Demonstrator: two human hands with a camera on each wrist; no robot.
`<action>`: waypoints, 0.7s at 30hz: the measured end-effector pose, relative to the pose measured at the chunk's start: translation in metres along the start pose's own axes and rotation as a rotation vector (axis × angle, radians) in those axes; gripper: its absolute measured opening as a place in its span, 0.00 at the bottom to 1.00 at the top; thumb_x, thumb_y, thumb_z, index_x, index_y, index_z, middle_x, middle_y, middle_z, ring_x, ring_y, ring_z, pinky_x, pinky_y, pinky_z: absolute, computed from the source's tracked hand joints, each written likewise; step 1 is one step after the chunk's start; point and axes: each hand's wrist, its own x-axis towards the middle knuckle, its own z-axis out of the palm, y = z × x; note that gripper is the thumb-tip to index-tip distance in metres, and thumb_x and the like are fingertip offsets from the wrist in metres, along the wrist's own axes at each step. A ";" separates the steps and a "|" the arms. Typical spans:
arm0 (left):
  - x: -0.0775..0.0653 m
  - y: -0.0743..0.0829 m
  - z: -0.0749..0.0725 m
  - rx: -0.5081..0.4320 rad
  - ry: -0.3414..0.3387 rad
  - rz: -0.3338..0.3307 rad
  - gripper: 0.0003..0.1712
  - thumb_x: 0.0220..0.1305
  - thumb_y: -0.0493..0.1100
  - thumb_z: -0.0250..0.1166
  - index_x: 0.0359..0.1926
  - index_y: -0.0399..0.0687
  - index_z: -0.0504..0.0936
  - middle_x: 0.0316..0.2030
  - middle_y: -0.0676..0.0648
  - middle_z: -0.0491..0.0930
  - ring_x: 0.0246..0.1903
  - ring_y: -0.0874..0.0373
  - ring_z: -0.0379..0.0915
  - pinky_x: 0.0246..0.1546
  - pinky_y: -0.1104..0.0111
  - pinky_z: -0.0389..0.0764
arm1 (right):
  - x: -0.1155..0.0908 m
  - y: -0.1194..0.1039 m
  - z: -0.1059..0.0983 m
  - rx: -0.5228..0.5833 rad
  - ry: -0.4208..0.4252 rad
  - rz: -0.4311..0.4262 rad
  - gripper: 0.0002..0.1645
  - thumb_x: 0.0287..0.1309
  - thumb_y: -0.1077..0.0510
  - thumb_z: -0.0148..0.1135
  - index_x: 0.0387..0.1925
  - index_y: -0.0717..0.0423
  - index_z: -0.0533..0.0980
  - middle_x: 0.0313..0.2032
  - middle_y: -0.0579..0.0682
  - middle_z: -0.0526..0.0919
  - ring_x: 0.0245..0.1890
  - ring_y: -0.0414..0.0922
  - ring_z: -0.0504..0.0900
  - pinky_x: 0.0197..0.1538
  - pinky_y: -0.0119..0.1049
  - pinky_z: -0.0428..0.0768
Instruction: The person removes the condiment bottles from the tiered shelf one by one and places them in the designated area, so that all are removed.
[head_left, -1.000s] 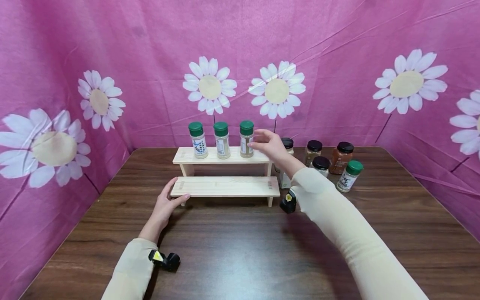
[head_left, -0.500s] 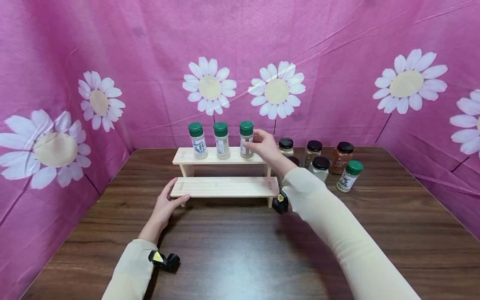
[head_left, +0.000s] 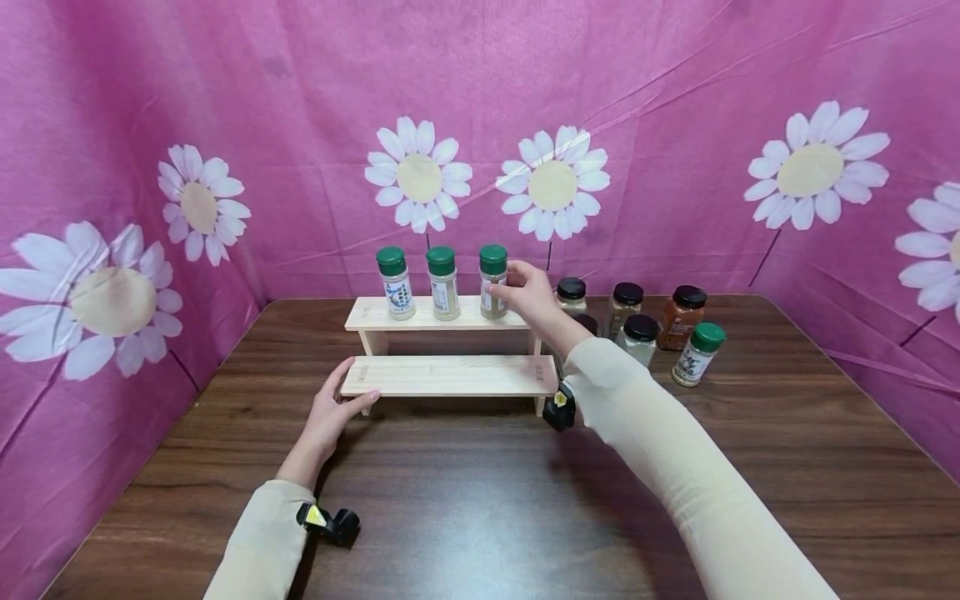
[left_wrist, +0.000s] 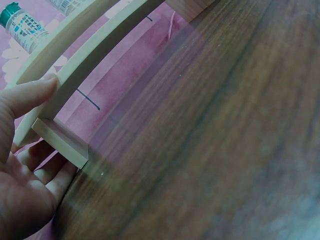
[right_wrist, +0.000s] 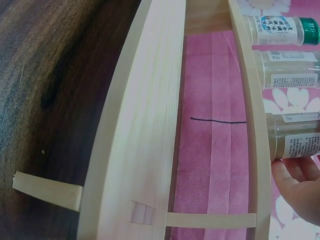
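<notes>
A two-tier wooden rack (head_left: 450, 377) stands on the table, its left end held by my left hand (head_left: 327, 421). In the left wrist view the thumb (left_wrist: 32, 96) lies on the front edge of the lower board, with the fingers beside the rack's leg (left_wrist: 62, 142). Three green-lidded spice jars stand upright on the upper board: a left jar (head_left: 397, 287), a middle jar (head_left: 444, 287) and a right jar (head_left: 492, 271). My right hand (head_left: 542, 302) grips the right jar from its right side, thumb in front. The right wrist view shows that jar (right_wrist: 295, 135) with fingertips against its side.
Right of the rack stand several black-lidded jars, among them a red-brown one (head_left: 681, 318) and a pale one (head_left: 637, 340). A green-lidded jar (head_left: 697, 357) is at the group's right. A pink flowered cloth (head_left: 480, 100) hangs behind the wooden table (head_left: 450, 517).
My right hand has shifted slightly left, its thumb now further across the front of the right jar. The left hand and the rack have stayed in place.
</notes>
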 end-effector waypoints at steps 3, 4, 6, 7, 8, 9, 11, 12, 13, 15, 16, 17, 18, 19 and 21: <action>0.000 0.000 0.000 -0.003 -0.001 0.002 0.44 0.49 0.33 0.63 0.64 0.43 0.49 0.59 0.41 0.56 0.54 0.55 0.53 0.51 0.68 0.54 | -0.001 0.001 -0.001 0.005 0.006 0.016 0.24 0.47 0.64 0.61 0.49 0.59 0.69 0.45 0.57 0.73 0.46 0.48 0.70 0.45 0.40 0.70; 0.000 0.000 0.000 -0.003 0.000 0.002 0.44 0.49 0.33 0.63 0.64 0.42 0.49 0.59 0.41 0.56 0.54 0.55 0.53 0.51 0.68 0.54 | -0.002 0.001 -0.002 0.010 0.009 0.022 0.24 0.47 0.64 0.62 0.49 0.58 0.69 0.45 0.57 0.73 0.46 0.48 0.70 0.45 0.40 0.70; 0.000 -0.001 0.000 -0.004 0.002 0.002 0.44 0.48 0.33 0.63 0.64 0.42 0.49 0.59 0.41 0.56 0.54 0.55 0.53 0.51 0.68 0.54 | -0.003 0.001 -0.002 0.019 0.011 0.028 0.25 0.47 0.63 0.62 0.50 0.58 0.69 0.45 0.56 0.73 0.46 0.48 0.70 0.46 0.40 0.70; 0.000 -0.001 0.000 -0.003 0.003 0.001 0.45 0.48 0.33 0.63 0.64 0.43 0.49 0.59 0.41 0.56 0.54 0.55 0.53 0.51 0.68 0.54 | -0.005 0.001 -0.003 0.018 0.011 0.030 0.25 0.47 0.63 0.62 0.50 0.58 0.69 0.46 0.56 0.73 0.46 0.48 0.70 0.46 0.40 0.70; 0.000 -0.001 0.000 -0.003 0.003 0.001 0.45 0.48 0.33 0.63 0.64 0.42 0.49 0.59 0.41 0.56 0.54 0.55 0.53 0.51 0.68 0.54 | -0.006 0.000 -0.004 0.018 0.012 0.033 0.25 0.47 0.63 0.62 0.50 0.58 0.68 0.46 0.56 0.73 0.47 0.48 0.70 0.46 0.40 0.70; 0.000 -0.001 -0.001 -0.002 0.003 0.001 0.45 0.48 0.33 0.63 0.64 0.43 0.49 0.59 0.41 0.56 0.54 0.55 0.53 0.51 0.68 0.54 | -0.007 0.000 -0.004 0.021 0.015 0.036 0.25 0.47 0.63 0.62 0.50 0.58 0.68 0.46 0.56 0.73 0.47 0.48 0.70 0.46 0.40 0.70; 0.000 -0.001 -0.001 0.000 0.000 0.002 0.45 0.48 0.33 0.64 0.64 0.43 0.49 0.59 0.41 0.56 0.54 0.55 0.53 0.51 0.68 0.54 | -0.009 -0.003 -0.006 0.034 0.018 0.043 0.25 0.47 0.63 0.62 0.50 0.58 0.68 0.46 0.57 0.72 0.47 0.49 0.69 0.46 0.41 0.70; 0.000 -0.001 -0.001 0.001 -0.002 0.002 0.45 0.48 0.33 0.64 0.64 0.43 0.49 0.59 0.41 0.56 0.54 0.55 0.53 0.51 0.68 0.54 | -0.011 -0.004 -0.007 0.043 0.015 0.045 0.25 0.47 0.64 0.61 0.51 0.58 0.68 0.46 0.57 0.72 0.48 0.49 0.69 0.47 0.41 0.69; 0.000 -0.001 -0.001 0.001 -0.003 0.003 0.45 0.48 0.33 0.64 0.64 0.43 0.49 0.59 0.41 0.56 0.54 0.55 0.53 0.51 0.69 0.55 | -0.012 -0.005 -0.008 0.053 0.012 0.048 0.26 0.48 0.64 0.61 0.51 0.58 0.68 0.47 0.57 0.72 0.48 0.49 0.69 0.47 0.42 0.69; 0.000 -0.001 -0.001 -0.001 -0.004 0.005 0.45 0.48 0.33 0.63 0.64 0.43 0.49 0.58 0.41 0.56 0.54 0.55 0.53 0.50 0.70 0.55 | -0.014 -0.008 -0.010 0.084 -0.002 0.047 0.26 0.48 0.65 0.61 0.52 0.59 0.67 0.47 0.58 0.71 0.49 0.51 0.68 0.48 0.43 0.68; 0.000 -0.001 0.000 -0.002 -0.004 0.006 0.45 0.48 0.33 0.63 0.64 0.43 0.49 0.58 0.41 0.56 0.54 0.56 0.54 0.50 0.70 0.56 | -0.015 -0.009 -0.012 0.099 -0.010 0.044 0.27 0.48 0.65 0.60 0.52 0.60 0.67 0.48 0.58 0.70 0.49 0.51 0.68 0.48 0.43 0.68; 0.000 0.000 -0.001 -0.002 -0.004 0.005 0.44 0.49 0.33 0.63 0.64 0.43 0.49 0.58 0.41 0.56 0.54 0.56 0.54 0.49 0.71 0.56 | -0.016 -0.010 -0.013 0.095 -0.014 0.037 0.27 0.47 0.66 0.60 0.52 0.60 0.67 0.48 0.58 0.70 0.49 0.51 0.68 0.48 0.43 0.68; 0.000 0.000 -0.001 -0.002 -0.004 0.005 0.44 0.49 0.33 0.63 0.64 0.43 0.49 0.58 0.41 0.56 0.54 0.56 0.54 0.49 0.71 0.56 | -0.017 -0.010 -0.014 0.084 -0.019 0.026 0.27 0.47 0.66 0.61 0.52 0.61 0.66 0.48 0.59 0.71 0.49 0.51 0.68 0.48 0.43 0.68; 0.000 0.000 -0.001 -0.001 -0.004 0.004 0.44 0.49 0.33 0.63 0.64 0.43 0.49 0.58 0.41 0.56 0.54 0.56 0.54 0.49 0.71 0.56 | -0.019 -0.011 -0.016 0.071 -0.021 0.015 0.27 0.47 0.65 0.61 0.52 0.61 0.66 0.47 0.59 0.71 0.49 0.51 0.69 0.48 0.42 0.68; 0.000 0.000 -0.001 0.003 -0.003 0.004 0.44 0.49 0.33 0.63 0.64 0.43 0.49 0.58 0.41 0.56 0.54 0.56 0.53 0.49 0.71 0.56 | -0.021 -0.013 -0.019 0.035 -0.022 -0.009 0.27 0.47 0.65 0.61 0.52 0.62 0.66 0.47 0.59 0.71 0.48 0.51 0.69 0.47 0.41 0.69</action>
